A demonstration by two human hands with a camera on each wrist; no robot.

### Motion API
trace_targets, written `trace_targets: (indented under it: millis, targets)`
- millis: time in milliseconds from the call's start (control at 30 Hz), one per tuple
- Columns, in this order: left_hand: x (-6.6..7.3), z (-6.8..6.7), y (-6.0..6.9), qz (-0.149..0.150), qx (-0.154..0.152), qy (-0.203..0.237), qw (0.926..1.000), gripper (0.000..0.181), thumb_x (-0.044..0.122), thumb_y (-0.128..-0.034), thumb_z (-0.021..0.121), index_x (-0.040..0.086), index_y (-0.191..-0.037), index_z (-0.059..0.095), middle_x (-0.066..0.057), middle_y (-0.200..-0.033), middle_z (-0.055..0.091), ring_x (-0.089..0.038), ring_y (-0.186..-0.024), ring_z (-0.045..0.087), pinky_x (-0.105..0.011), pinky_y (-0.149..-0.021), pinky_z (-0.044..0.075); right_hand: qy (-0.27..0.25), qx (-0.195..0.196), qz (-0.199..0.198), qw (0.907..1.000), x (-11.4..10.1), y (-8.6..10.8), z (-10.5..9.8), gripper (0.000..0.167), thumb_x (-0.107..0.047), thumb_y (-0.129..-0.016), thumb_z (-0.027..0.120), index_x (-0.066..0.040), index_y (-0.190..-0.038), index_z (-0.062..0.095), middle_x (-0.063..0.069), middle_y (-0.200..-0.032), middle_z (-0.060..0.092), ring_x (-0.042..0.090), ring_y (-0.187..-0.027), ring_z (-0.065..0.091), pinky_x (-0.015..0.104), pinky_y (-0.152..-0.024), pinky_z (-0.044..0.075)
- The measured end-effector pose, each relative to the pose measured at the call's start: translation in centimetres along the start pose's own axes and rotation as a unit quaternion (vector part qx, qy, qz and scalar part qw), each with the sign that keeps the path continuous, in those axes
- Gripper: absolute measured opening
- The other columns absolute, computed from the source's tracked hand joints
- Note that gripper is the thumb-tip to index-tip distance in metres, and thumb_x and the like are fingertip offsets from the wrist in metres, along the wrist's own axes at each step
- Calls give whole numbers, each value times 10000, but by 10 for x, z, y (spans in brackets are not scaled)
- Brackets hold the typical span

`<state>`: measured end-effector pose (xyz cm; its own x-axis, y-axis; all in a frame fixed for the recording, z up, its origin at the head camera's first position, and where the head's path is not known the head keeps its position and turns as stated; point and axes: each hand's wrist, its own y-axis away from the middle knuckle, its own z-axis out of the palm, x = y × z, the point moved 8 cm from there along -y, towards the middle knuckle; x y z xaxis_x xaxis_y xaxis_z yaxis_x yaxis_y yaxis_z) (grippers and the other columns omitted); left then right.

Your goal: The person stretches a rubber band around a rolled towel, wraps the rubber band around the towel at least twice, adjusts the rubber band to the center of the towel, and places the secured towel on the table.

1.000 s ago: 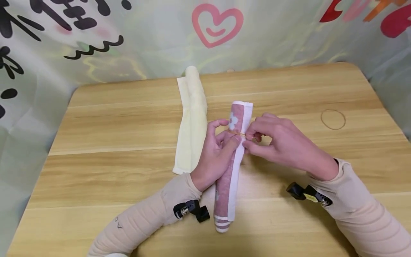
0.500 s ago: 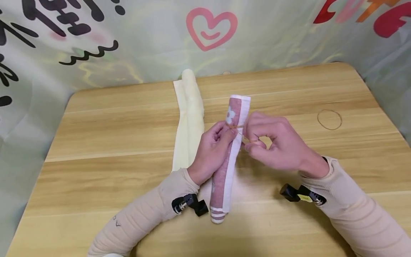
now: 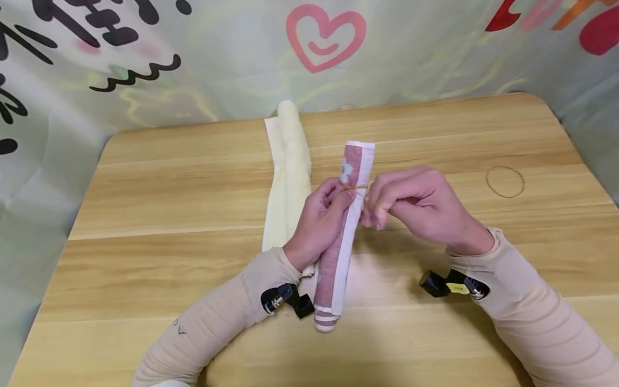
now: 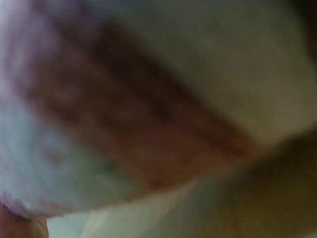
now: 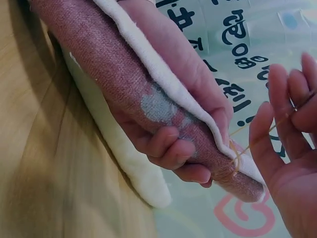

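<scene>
A pink towel (image 3: 332, 263) with white edging and a pale flower pattern is rolled into a long tube, tilted above the table. My left hand (image 3: 316, 217) grips it around the upper half; the right wrist view shows several curled fingertips (image 5: 171, 146) on its side. A thin orange rubber band (image 5: 235, 158) circles the roll near its far end. From it, strands stretch across to my right hand (image 3: 420, 201), whose fingers hold the loop just right of the towel. The left wrist view is mostly filled by blurred towel cloth (image 4: 119, 109).
A cream towel (image 3: 295, 166), partly rolled with a flat flap at its left, lies left of the pink roll. Another rubber band (image 3: 505, 197) lies loose on the right of the wooden table (image 3: 159, 215). A printed curtain (image 3: 232, 64) stands behind the table.
My right hand has drawn the rubber band out from the roll and turned, its fingers now pointing down. The pink towel has shifted slightly away from me, still in my left hand.
</scene>
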<state>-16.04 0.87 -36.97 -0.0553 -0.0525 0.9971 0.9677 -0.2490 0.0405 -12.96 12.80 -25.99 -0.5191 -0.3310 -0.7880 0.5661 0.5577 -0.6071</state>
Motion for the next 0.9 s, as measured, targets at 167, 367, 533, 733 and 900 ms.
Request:
trace_targets:
  millis: [167, 367, 533, 733, 900]
  targets:
    - [-4, 3, -1, 24, -193, 367, 9991, 196, 133, -1043, 514, 15, -1165, 613, -15, -843, 698, -124, -733, 685, -248, -688, 573, 93, 118, 108, 9998, 5, 1, -3, 377, 283, -899, 501, 62, -1017, 783, 59, -1070, 800, 153, -966, 752, 279, -829, 624]
    - [-7, 2, -1, 115, -113, -55, 9999, 153, 147, -1060, 530, 24, -1113, 603, 56, -809, 608, -64, -749, 594, -201, -685, 498, 359, 237, 682, 9967, 15, 5, -4, 297, 120, -865, 722, 27, -1144, 759, 79, -1177, 785, 201, -1072, 770, 320, -889, 631]
    - [-9, 1, -2, 31, -13, -119, 9999, 147, 156, -1049, 552, 34, -1112, 605, 58, -847, 641, -50, -779, 591, -195, -717, 503, 508, 163, 716, 9960, 17, 6, -2, 159, 10, -901, 736, 19, -1048, 798, 104, -1143, 790, 197, -1133, 756, 325, -1031, 577]
    - [-9, 1, -2, 145, -96, -231, 9996, 192, 119, -1025, 505, 19, -1158, 601, -16, -879, 640, -59, -809, 588, -211, -748, 516, 1018, -316, 134, 9942, 12, 4, 11, 254, -151, -1044, 594, -1, -1141, 775, 10, -1225, 768, 137, -1227, 708, 315, -1147, 496]
    - [-7, -1, 1, 342, -168, -441, 9983, 227, 129, -1048, 509, 36, -1240, 588, -152, -1063, 699, -53, -904, 626, -228, -846, 536, 2333, -308, -588, 9701, 2, 1, 22, 405, -272, -1052, 574, -46, -1382, 636, -45, -1471, 600, 112, -1404, 572, 298, -1194, 448]
